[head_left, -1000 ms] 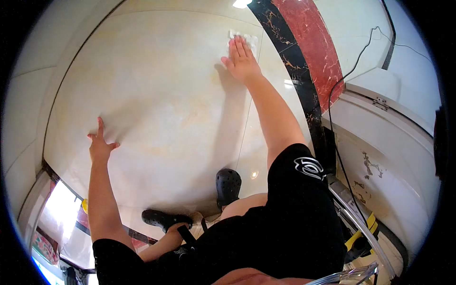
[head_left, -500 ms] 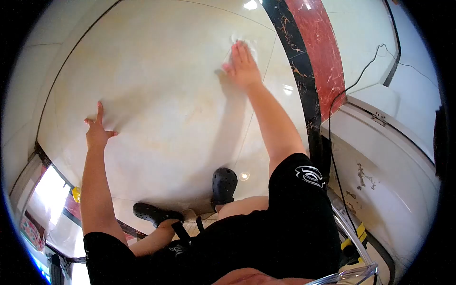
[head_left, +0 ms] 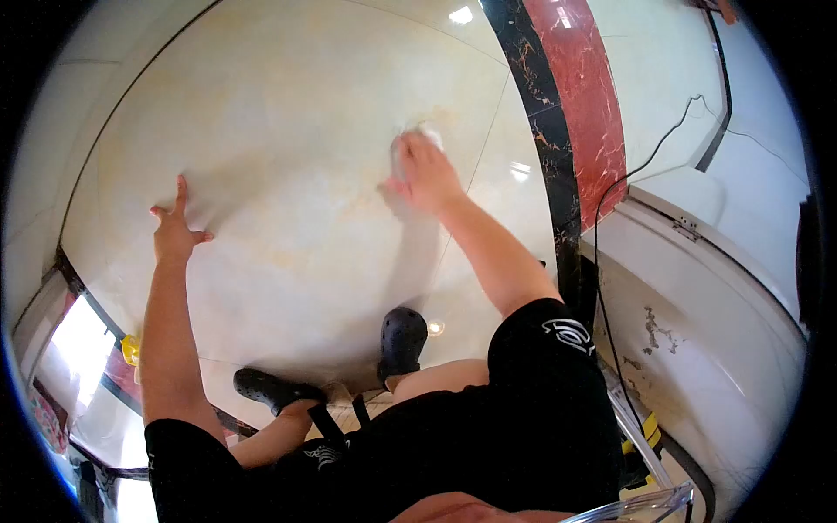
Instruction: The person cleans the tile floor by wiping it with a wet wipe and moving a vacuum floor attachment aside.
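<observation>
My right hand (head_left: 425, 174) presses a white, crumpled piece of wipe or cloth (head_left: 431, 135) against the glossy cream tiles (head_left: 288, 174). Its fingers lie over the piece and are slightly blurred, so most of it is hidden. Faint yellowish-brown smudges show on the tile around this hand. Farther left, my left hand (head_left: 177, 234) is braced on the same tiles with its fingers spread and nothing in it.
Black clogs (head_left: 404, 338) are on my feet below. A black and red marble border (head_left: 588, 113) curves along the right. Beyond it runs a black cable (head_left: 649, 155) beside a white hinged panel (head_left: 697, 253). Yellow-and-black gear (head_left: 643, 444) and a metal rail stand lower right.
My right hand has slid down the tile towards me and a little left, its fingers now more bent over the white piece. My left hand stays in place.
</observation>
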A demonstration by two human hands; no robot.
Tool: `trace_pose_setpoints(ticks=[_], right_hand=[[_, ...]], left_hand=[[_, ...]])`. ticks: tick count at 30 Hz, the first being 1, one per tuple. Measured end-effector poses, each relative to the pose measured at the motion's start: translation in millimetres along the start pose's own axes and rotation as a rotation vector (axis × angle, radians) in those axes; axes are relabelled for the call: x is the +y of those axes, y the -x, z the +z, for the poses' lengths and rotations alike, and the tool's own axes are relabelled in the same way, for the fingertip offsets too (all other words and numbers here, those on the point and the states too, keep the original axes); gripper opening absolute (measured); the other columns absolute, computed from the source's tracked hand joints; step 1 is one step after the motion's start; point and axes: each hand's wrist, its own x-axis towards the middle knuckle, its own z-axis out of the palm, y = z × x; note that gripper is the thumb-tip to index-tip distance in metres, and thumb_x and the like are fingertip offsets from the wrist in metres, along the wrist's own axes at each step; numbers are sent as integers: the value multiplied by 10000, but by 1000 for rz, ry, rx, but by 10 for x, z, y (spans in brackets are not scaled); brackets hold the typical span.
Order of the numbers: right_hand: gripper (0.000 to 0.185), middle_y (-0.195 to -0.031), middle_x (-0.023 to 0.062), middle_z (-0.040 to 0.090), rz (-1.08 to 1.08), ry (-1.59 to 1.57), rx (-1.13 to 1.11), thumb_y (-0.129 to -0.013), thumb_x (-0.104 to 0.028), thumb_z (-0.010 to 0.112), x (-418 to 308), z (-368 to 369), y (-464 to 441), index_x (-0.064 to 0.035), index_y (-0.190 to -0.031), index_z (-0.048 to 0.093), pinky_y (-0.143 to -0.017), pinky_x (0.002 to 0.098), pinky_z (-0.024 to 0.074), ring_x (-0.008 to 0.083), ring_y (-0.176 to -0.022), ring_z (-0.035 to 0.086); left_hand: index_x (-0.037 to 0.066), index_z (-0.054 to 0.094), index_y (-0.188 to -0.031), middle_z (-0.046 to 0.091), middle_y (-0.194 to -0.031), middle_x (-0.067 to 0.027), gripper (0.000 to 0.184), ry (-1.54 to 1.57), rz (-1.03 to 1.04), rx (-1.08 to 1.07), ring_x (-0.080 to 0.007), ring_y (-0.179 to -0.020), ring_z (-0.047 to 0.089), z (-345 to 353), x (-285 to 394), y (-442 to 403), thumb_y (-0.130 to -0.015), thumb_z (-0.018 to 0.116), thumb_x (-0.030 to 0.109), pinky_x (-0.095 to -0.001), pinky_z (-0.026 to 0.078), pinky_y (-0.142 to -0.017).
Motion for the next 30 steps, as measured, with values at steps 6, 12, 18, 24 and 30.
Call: trace_pose_setpoints(ticks=[6,12,18,24,30], right_hand=[[673,-1370,156,330,178,29,182,-878,-431,499,184,-142,-300,16,-1346,313,-1068,388,283,324,-1288,308],[670,-1309,157,373,-27,23,37,-838,-410,549,118,-112,-138,14,-1315,344,-1008,403,342,319,-1225,376],[637,-1288,156,386,-107,-11,49,-807,-367,596,32,-1,-117,-6,-1283,377,-996,407,345,321,-1221,375],[618,-1323,152,369,90,62,132,-815,-387,579,59,-130,-359,-6,-1265,395,-999,404,346,313,-1228,370],[642,-1301,108,391,-28,1,13,-843,-420,563,39,-120,-214,-6,-1301,389,-992,369,358,299,-1218,375]], left_hand=[[462,-49,-1412,177,-1381,-399,1308,33,34,2,-391,-876,638,63,-80,6,-516,873,221,-344,553,-737],[483,-44,-1404,165,-1392,-391,1296,65,-20,-13,-381,-868,644,-9,16,43,-530,868,194,-338,552,-723],[478,-42,-1406,154,-1389,-399,1298,31,-50,-42,-365,-865,651,-112,69,61,-526,872,206,-328,552,-715],[467,-43,-1411,165,-1374,-415,1304,9,-31,-9,-359,-845,651,-70,58,62,-519,877,226,-322,550,-718],[462,-41,-1414,164,-1372,-418,1304,-10,-25,-13,-367,-861,647,-19,42,18,-520,876,218,-325,548,-736]])
